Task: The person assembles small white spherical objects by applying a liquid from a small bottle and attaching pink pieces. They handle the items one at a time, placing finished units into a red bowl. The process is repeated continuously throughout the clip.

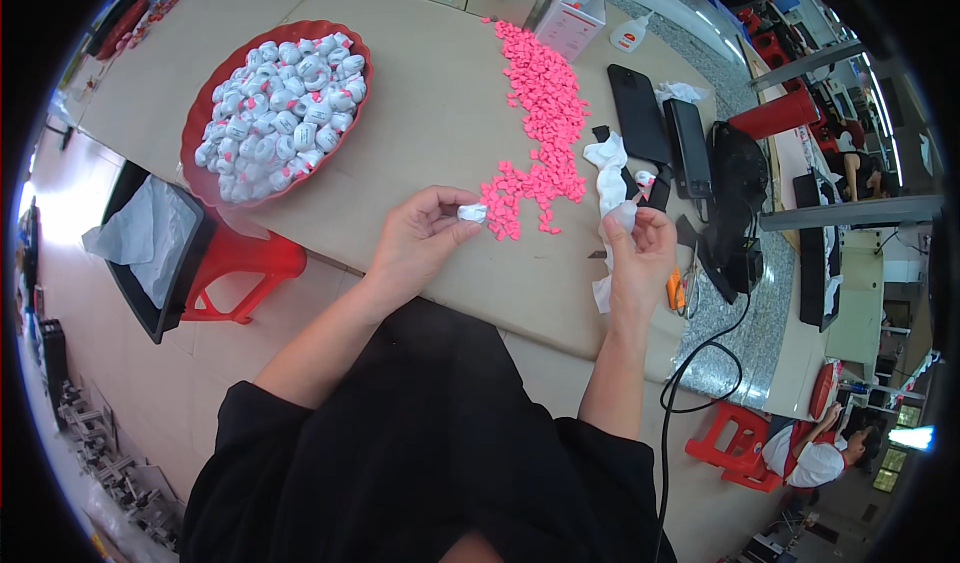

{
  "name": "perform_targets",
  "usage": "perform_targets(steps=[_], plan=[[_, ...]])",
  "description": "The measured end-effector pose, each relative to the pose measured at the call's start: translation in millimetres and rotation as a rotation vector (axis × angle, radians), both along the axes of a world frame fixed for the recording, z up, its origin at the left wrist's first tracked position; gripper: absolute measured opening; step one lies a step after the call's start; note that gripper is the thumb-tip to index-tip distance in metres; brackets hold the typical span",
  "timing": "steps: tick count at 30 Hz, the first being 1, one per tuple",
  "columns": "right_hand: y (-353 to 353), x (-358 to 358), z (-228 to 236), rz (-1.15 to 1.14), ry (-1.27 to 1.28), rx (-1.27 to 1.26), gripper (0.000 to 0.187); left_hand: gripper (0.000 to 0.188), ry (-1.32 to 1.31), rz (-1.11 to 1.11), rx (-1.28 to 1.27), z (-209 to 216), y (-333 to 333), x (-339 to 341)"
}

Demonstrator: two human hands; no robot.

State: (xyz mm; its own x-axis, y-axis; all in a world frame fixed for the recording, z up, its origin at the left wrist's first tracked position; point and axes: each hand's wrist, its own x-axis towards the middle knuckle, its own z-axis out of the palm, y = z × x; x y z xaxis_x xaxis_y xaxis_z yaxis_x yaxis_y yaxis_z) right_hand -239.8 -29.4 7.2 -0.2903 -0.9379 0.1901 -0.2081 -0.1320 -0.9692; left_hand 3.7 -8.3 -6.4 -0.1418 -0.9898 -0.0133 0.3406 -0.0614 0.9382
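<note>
My left hand (420, 238) pinches a small white piece (472, 213) between thumb and fingers, just above the table and beside the near end of a spread of small pink pieces (545, 103). To the right, my right hand (642, 253) is closed on a small, whitish, translucent piece (622, 215); its exact kind is unclear. A crumpled white strip (607, 163) lies by that hand, with part of it hidden behind the fingers. At the left stands a red scalloped bowl (188, 143) heaped with white rounded pieces (285, 113), pink showing on some.
Beyond the right hand are a black phone (640, 113), a black power bank (687, 148), a black bag (735, 183), a cable (700, 348) and an orange-handled tool (676, 290). A white box (570, 18) and bottle (630, 33) stand behind. A black bin (150, 293) sits on a red stool (245, 268).
</note>
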Motion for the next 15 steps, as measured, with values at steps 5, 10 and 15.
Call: perform_targets(steps=[5, 10, 15], plan=[[-1, 5, -12, 0.004, 0.031, -0.014, 0.036, 0.024, 0.005, -0.001, 0.001, -1, 0, 1], [7, 4, -7, -0.070, 0.285, -0.065, 0.040, 0.024, 0.010, -0.017, 0.004, 0, 0, 1], [34, 25, 35, -0.244, 0.715, -0.247, 0.030, 0.024, 0.011, -0.021, 0.002, -2, 0, 3]])
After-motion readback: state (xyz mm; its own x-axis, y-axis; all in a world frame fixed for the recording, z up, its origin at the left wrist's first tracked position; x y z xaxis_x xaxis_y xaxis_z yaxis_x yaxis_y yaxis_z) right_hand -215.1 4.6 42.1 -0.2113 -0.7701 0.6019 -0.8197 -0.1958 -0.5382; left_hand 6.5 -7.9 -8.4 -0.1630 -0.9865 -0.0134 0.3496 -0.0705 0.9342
